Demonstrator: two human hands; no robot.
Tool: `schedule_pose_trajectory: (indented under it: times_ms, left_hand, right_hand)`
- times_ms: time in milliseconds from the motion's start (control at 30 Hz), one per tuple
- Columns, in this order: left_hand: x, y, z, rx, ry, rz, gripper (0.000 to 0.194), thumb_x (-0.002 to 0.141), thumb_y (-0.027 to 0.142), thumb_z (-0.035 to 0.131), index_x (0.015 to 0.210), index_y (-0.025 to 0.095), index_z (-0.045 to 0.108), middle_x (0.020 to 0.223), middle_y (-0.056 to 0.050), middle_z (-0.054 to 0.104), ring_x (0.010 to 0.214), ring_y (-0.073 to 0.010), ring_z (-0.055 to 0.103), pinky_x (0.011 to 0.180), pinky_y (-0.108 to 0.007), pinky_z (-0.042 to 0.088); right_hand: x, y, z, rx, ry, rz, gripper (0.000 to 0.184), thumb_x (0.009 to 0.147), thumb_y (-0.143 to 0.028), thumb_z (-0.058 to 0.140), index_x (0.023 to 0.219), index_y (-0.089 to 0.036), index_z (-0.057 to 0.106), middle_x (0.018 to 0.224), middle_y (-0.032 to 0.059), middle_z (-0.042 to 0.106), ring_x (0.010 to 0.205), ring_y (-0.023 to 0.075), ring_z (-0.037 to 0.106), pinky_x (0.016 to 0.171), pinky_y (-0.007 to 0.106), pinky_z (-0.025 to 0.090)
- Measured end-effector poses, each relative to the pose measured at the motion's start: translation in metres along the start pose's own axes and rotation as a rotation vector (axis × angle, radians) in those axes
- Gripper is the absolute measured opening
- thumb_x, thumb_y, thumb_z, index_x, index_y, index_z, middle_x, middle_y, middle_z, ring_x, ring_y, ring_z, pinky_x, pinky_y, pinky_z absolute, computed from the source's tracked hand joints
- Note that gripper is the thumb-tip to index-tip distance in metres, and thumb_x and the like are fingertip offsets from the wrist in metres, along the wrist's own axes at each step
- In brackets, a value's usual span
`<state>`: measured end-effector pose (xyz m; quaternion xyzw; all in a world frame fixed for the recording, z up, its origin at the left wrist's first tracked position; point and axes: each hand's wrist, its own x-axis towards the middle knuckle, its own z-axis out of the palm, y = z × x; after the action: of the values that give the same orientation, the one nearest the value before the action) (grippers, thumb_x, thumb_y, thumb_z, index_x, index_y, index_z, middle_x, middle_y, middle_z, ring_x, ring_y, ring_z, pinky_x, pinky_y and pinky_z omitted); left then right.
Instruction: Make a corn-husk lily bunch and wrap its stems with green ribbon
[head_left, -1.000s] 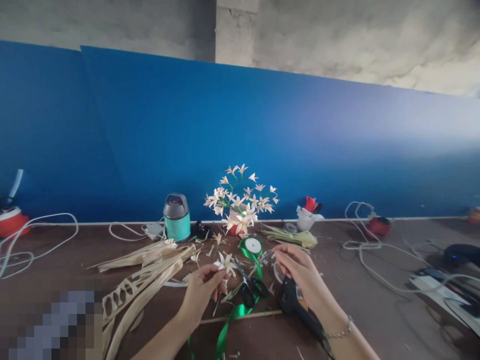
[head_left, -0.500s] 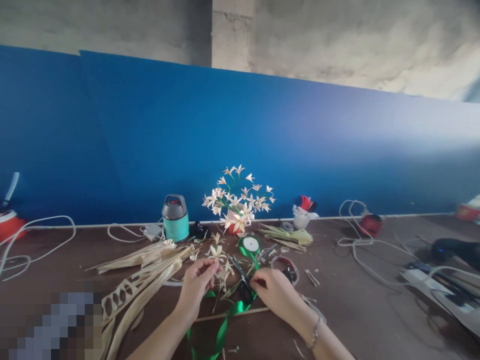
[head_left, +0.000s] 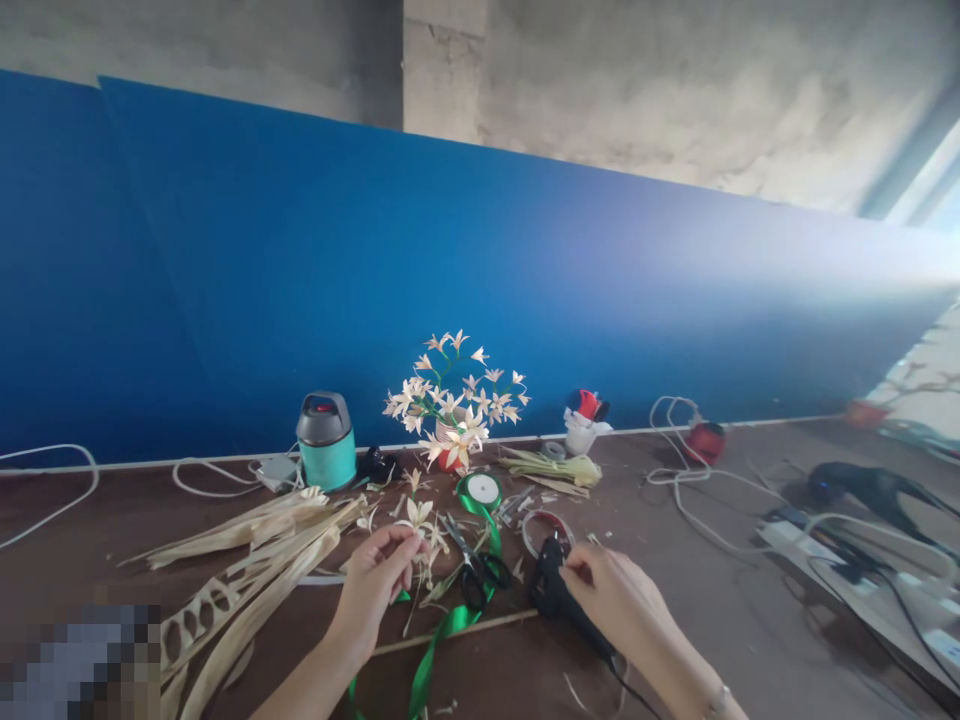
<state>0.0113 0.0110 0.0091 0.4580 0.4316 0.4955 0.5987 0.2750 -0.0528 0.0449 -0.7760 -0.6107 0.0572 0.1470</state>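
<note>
My left hand (head_left: 373, 582) pinches the stem of a small cream leaf-made flower (head_left: 417, 515) and holds it just above the brown table (head_left: 712, 610). My right hand (head_left: 616, 598) is wrapped round a black glue gun (head_left: 553, 590) whose nozzle points left toward the scissors (head_left: 472, 565). A green ribbon (head_left: 442, 640) trails from its spool (head_left: 481, 491) between my two hands. A thin stick (head_left: 457, 633) lies under them.
A pot of finished cream flowers (head_left: 450, 400) stands at the back by the blue wall, beside a teal jar (head_left: 326, 440). Dried palm leaf strips (head_left: 247, 560) lie left. White cables (head_left: 705, 490), a red object (head_left: 705, 440) and a black device (head_left: 862, 485) lie right.
My right hand moved right from the ribbon and took hold of the glue gun. The left hand kept the flower. The camera swung right.
</note>
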Motion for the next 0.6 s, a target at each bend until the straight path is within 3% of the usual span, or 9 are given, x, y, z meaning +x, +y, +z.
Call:
schedule_pose_trajectory:
  times_ms: [167,333,433,500,600]
  left_hand:
    - [0.0,-0.002,0.001,0.012,-0.028,-0.002,0.029,0.068,0.043,0.064,0.073,0.015,0.056,0.057,0.001,0.058,0.042,-0.0052,0.034,0.039,-0.016,0.02]
    - [-0.003,0.002,0.001,0.01,-0.093,0.018,0.026,0.067,0.038,0.068,0.065,0.015,0.056,0.057,0.003,0.057,0.045,-0.0058,0.036,0.043,-0.018,0.024]
    - [-0.007,0.009,0.003,-0.076,-0.092,0.0,0.025,0.063,0.035,0.072,0.059,0.016,0.056,0.067,0.001,0.063,0.06,-0.01,0.05,0.057,-0.02,0.035]
    - [-0.008,0.013,0.006,-0.134,-0.109,-0.04,0.025,0.06,0.035,0.074,0.058,0.016,0.056,0.068,0.0,0.064,0.073,-0.015,0.055,0.068,-0.023,0.038]
    - [-0.009,0.014,0.011,-0.192,-0.165,-0.087,0.025,0.055,0.033,0.077,0.057,0.017,0.057,0.069,0.0,0.065,0.082,-0.0183,0.057,0.076,-0.026,0.037]
  right_hand:
    - [0.008,-0.031,0.011,0.121,-0.015,-0.116,0.019,0.076,-0.019,0.047,0.07,-0.022,0.064,0.075,0.0053,0.067,0.074,0.0201,0.06,0.065,0.027,0.035]
    - [0.044,-0.077,0.032,0.267,-0.068,-0.045,0.011,0.067,-0.018,0.059,0.077,-0.016,0.064,0.09,0.0133,0.064,0.093,0.0286,0.056,0.074,0.032,0.036]
    - [0.066,-0.09,0.042,0.415,-0.102,0.033,0.012,0.06,-0.007,0.06,0.07,-0.014,0.061,0.097,0.0134,0.062,0.102,0.0302,0.051,0.076,0.031,0.037]
    - [0.079,-0.093,0.043,0.568,-0.164,0.089,0.009,0.061,-0.006,0.058,0.062,-0.015,0.057,0.085,0.0084,0.064,0.093,0.0254,0.056,0.07,0.027,0.041]
    - [0.092,-0.094,0.038,0.863,-0.306,0.175,0.011,0.071,-0.012,0.054,0.061,-0.015,0.053,0.067,0.0025,0.063,0.064,0.0139,0.06,0.053,0.019,0.044]
